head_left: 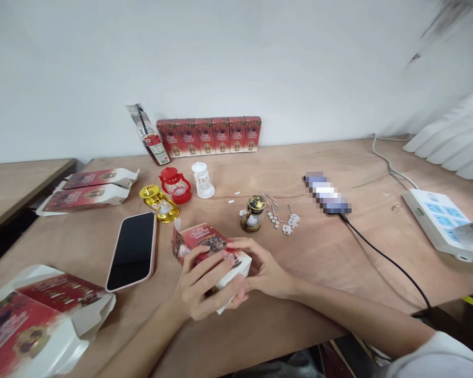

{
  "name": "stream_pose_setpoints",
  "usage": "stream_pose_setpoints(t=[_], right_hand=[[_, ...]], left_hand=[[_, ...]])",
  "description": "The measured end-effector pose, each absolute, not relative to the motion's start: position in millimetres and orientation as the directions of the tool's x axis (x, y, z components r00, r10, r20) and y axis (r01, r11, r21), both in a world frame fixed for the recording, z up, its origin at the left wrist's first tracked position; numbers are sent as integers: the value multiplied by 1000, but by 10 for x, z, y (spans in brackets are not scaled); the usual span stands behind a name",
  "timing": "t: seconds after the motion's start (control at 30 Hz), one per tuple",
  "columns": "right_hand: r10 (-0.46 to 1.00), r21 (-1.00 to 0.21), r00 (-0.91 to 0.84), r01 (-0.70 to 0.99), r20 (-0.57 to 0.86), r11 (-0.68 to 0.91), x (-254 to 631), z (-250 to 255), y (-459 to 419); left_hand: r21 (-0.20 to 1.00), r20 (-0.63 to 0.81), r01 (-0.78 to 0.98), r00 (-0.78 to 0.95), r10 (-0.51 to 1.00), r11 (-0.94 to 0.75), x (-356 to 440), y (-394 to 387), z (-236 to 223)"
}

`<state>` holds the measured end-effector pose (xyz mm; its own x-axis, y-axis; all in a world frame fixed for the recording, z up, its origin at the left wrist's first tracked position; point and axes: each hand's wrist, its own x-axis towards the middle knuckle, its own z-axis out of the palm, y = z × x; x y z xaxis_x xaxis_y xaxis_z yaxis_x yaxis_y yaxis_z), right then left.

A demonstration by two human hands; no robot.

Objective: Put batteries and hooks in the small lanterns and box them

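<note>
Both of my hands are closed around a small red-and-white printed cardboard box (205,236) near the table's front. My left hand (203,286) lies over its near side, fingers across the printed face. At the box's right end, my right hand (264,268) grips the white part; some fingertips are hidden. A flap stands up at the far left end. Just beyond the box stands a black-and-gold mini lantern (254,214). Further left are a gold lantern (160,205), a red lantern (175,186) and a white lantern (203,181), all upright.
Several finished red boxes (213,136) line the wall beside a leaning packet (152,137). Flattened cartons (89,191) and an unfolded carton (43,320) lie left, near a phone (132,252). Small metal hooks and discs (278,215), a cabled phone (326,193) and a power strip (437,215) sit right.
</note>
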<state>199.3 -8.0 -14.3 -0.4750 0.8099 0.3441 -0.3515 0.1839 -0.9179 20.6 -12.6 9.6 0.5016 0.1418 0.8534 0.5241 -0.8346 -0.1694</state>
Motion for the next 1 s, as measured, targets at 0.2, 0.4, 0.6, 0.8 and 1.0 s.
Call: stream_pose_setpoints(t=[0.2, 0.4, 0.6, 0.8, 1.0], right_hand=[[744, -828, -364, -217, 560, 517, 2065, -139, -50], [271, -175, -410, 258, 871, 950, 2134, -107, 61], [97, 112, -579, 314, 810, 943, 2039, -130, 60], [208, -13, -412, 428, 887, 904, 2325, -170, 190], [807, -413, -42, 843, 589, 346, 2831, 64, 661]], left_hand=[[51, 963, 542, 195, 184, -839, 328, -196, 27], [402, 873, 606, -28, 487, -687, 228, -101, 99], [496, 761, 665, -23, 648, -559, 147, -88, 111], [495, 718, 687, 23, 696, -532, 29, 25, 151], [336, 772, 758, 118, 624, -559, -91, 141, 220]])
